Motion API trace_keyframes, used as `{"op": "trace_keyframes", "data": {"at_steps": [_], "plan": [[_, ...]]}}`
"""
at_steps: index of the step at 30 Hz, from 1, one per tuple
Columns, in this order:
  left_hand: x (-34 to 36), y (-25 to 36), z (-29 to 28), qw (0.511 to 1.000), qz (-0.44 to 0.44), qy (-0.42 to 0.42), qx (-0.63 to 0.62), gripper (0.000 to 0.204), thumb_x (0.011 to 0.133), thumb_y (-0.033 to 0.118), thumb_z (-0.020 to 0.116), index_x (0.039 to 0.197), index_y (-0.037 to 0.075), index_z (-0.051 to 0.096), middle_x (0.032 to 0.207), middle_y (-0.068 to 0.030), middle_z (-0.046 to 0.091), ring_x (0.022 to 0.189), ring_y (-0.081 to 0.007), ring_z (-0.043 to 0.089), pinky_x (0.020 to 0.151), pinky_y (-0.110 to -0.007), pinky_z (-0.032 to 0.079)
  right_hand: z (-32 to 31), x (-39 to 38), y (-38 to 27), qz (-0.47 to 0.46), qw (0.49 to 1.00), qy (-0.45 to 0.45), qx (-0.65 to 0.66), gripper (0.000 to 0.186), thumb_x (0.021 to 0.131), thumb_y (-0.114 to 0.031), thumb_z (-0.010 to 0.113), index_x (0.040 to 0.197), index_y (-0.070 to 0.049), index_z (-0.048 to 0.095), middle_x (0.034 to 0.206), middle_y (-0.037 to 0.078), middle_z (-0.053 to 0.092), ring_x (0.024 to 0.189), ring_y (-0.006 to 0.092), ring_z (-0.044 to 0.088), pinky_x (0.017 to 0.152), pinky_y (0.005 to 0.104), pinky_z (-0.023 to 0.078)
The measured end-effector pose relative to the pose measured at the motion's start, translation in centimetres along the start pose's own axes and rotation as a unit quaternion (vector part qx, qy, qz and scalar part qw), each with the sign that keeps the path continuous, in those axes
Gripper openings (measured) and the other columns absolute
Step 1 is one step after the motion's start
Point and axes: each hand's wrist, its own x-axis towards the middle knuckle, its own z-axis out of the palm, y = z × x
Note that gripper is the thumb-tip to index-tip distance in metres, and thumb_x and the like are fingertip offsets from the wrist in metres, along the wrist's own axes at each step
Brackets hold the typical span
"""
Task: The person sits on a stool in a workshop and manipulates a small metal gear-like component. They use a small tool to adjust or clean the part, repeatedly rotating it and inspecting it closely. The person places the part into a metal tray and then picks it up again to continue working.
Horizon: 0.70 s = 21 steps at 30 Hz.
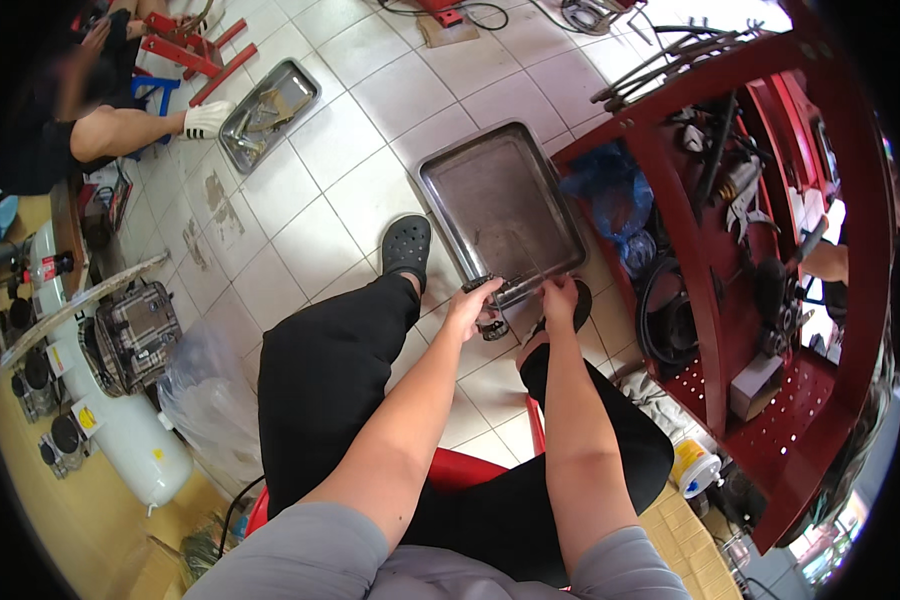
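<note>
The left hand [476, 305] is gripping a dark metal part [493, 327] by the tray's near edge; the right hand [561, 298] is working alongside, its grip impossible to tell. Beyond, the metal tray [505, 205] is lying on floor tiles [370, 190], a red rack [705, 335] standing rightward.

Pale tiled floor [370, 195], large metal tray [500, 210], smaller loaded tray [298, 79], red metal stand [223, 74]

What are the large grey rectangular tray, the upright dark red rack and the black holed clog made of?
The tray looks like bare metal, perhaps stainless steel: grey, with a dull sheen and bright rim. The rack is probably painted metal, slightly glossy, judging by its even colour and perforated lower panel. The clog looks like matte foam or rubber, given its rounded, holed shell.
</note>
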Motion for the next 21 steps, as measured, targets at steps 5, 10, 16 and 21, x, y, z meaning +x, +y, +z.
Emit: {"op": "trace_keyframes", "data": {"at_steps": [5, 10, 16, 21], "plan": [[0.5, -1.1, -0.5, 0.998, 0.003, 0.051, 0.023, 0.045, 0.076, 0.042, 0.083, 0.105, 0.011, 0.068, 0.093, -0.0035, 0.061, 0.078, -0.0234, 0.066, 0.065, -0.043, 0.05, 2.7, 1.2, 3.5, 0.021, 0.994, -0.081, 0.072, 0.028, 0.09, -0.004, 0.062, 0.117, 0.002, 0.06, 0.095, 0.009, 0.067, 0.077, 0.0138, 0.065, 0.063, 0.0267, 0.048], [0.5, -1.6, -0.7, 0.997, 0.019, 0.05, 0.051, 0.054, 0.075, 0.039, 0.084, 0.113, 0.004, 0.068, 0.103, -0.0084, 0.065, 0.083, -0.0251, 0.067, 0.07, -0.042, 0.054, 4.8, 2.9, 4.2, 0.002, 0.992, -0.123, 0.0, 0.036, 0.091, -0.008, 0.062, 0.125, 0.001, 0.063, 0.102, 0.014, 0.071, 0.085, 0.0209, 0.069, 0.07, 0.0306, 0.052], [0.7, -1.1, -0.9, 0.996, -0.031, 0.075, 0.047, 0.058, 0.075, 0.041, 0.084, 0.119, 0.008, 0.067, 0.111, -0.0091, 0.065, 0.093, -0.0273, 0.068, 0.075, -0.046, 0.054, 5.1, 1.0, 1.6, -0.159, 0.934, -0.016, -0.32, 0.029, 0.088, -0.015, 0.059, 0.112, -0.005, 0.07, 0.109, 0.026, 0.069, 0.101, 0.0439, 0.067, 0.091, 0.0494, 0.053], [0.9, -0.9, -0.4, 0.996, 0.009, 0.069, 0.056, 0.048, 0.077, 0.036, 0.083, 0.11, 0.004, 0.069, 0.098, -0.0068, 0.066, 0.08, -0.0217, 0.065, 0.071, -0.036, 0.053, 1.6, 0.2, 0.3, -0.066, 0.902, -0.019, -0.426, 0.028, 0.088, -0.015, 0.057, 0.108, -0.001, 0.07, 0.11, 0.027, 0.069, 0.104, 0.0442, 0.067, 0.091, 0.0507, 0.054]]}}
